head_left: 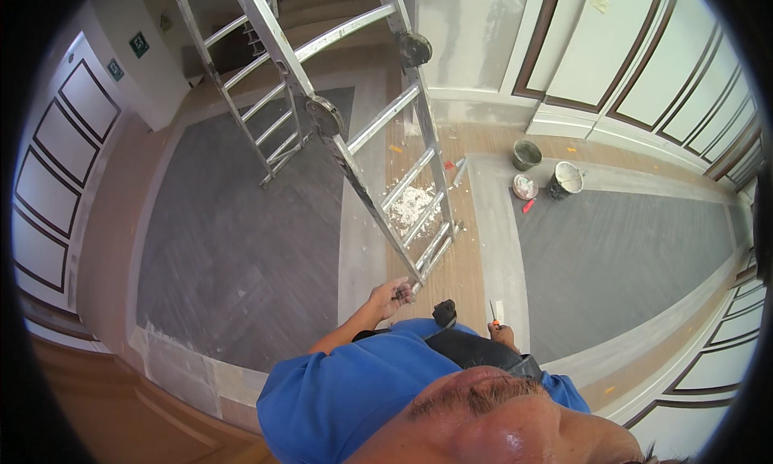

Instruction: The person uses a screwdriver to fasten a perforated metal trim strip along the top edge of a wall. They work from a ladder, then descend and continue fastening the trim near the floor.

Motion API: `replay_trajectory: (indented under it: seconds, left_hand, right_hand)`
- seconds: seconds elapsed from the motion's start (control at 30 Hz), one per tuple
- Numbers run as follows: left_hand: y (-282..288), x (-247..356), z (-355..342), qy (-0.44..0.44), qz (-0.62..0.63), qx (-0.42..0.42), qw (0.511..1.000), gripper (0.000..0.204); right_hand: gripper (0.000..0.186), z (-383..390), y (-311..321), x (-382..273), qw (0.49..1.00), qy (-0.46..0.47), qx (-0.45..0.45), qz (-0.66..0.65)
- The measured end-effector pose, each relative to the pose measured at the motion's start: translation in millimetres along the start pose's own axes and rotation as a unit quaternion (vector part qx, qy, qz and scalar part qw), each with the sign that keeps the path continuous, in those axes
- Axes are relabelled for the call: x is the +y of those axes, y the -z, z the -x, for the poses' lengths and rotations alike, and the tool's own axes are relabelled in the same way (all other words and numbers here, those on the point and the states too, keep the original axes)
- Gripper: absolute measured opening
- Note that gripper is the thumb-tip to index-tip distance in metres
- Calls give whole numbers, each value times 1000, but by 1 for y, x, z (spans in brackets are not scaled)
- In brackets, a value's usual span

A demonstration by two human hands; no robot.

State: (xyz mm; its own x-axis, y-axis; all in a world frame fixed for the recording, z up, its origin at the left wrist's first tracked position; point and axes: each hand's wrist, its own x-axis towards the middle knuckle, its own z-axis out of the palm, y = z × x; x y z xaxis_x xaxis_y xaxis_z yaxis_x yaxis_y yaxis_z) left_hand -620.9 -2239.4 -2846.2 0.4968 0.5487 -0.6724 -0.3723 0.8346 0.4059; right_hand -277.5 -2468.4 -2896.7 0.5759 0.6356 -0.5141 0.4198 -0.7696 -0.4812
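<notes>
My left hand (pixel 392 297) is in front of my body, beside the foot of an aluminium folding ladder (pixel 378 194). Its fingers are curled and whitened with dust; what they hold, if anything, is too small to make out. Whether the hand touches the ladder is unclear. Low on my right side, my right hand (pixel 502 335) is closed round a screwdriver (pixel 494 314), its thin metal shaft pointing up and an orange part showing at the fingers. White crumbled debris (pixel 414 210) lies on the floor under the ladder's near leg.
Two buckets (pixel 527 152) (pixel 567 179) stand to the right of the ladder, with a small tub (pixel 524 187) and a red-handled tool (pixel 528 206) near them. Grey sheeting (pixel 250 222) covers much of the floor. Panelled walls (pixel 628 53) rise on the right; stairs (pixel 326 5) are behind the ladder.
</notes>
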Motion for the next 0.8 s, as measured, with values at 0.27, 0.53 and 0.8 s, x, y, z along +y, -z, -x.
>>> replay_trajectory:
  seconds: [0.27,0.53,0.8]
  left_hand:
    - [-20,12,60,-78,-216,-13,973,26]
    - [-12,20,53,50,-10,-51,997,36]
    - [-14,4,80,66,-23,-10,997,38]
  right_hand:
    - [67,11,-49,88,998,-40,5,56]
    - [65,-1,-59,107,976,105,-79,171]
    - [67,-14,-25,-13,998,47,-25,40]
